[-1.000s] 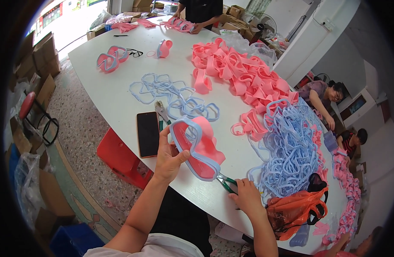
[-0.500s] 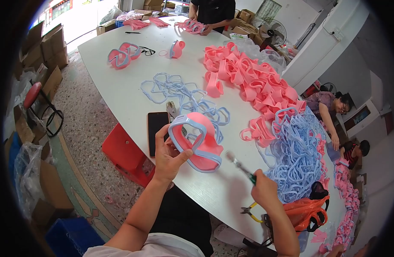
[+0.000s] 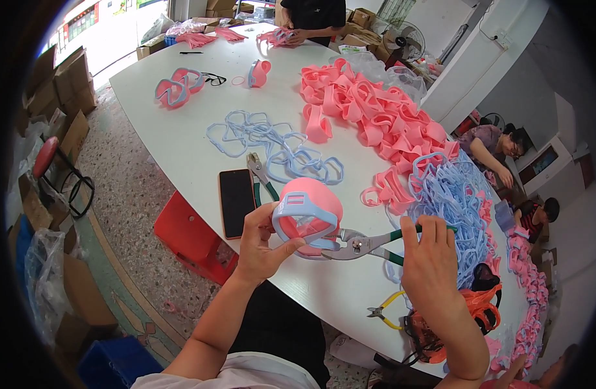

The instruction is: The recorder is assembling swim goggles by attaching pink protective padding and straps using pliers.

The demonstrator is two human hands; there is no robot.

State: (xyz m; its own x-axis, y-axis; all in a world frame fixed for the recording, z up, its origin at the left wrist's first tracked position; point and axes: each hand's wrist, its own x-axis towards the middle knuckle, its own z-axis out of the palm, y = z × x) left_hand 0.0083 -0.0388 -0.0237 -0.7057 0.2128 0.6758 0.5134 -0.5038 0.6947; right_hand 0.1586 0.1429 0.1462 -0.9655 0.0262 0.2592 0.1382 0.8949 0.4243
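My left hand (image 3: 262, 249) grips a pink rubber mask piece (image 3: 317, 194) with a pale blue frame (image 3: 304, 209) around its rim, shaped like a diving mask. In my right hand (image 3: 431, 259) are green-handled pliers (image 3: 357, 245), their handles spread. The jaws reach the blue frame's right lower edge; whether they clamp it I cannot tell. Beyond the mask lie a second pair of green-handled pliers (image 3: 259, 170), a black phone (image 3: 237, 202) and several loose blue frames (image 3: 278, 146).
A pink heap of mask pieces (image 3: 375, 110) and a blue heap of frames (image 3: 453, 214) cover the table's right. Yellow-handled cutters (image 3: 385, 312) lie near an orange bag (image 3: 434, 337). A red stool (image 3: 191, 233) stands left. Co-workers work at the far edge (image 3: 311, 23) and right (image 3: 492, 152).
My right hand has brought the pliers up to the mask, and their handles are now spread. My left hand has turned the mask so its side faces the pliers.
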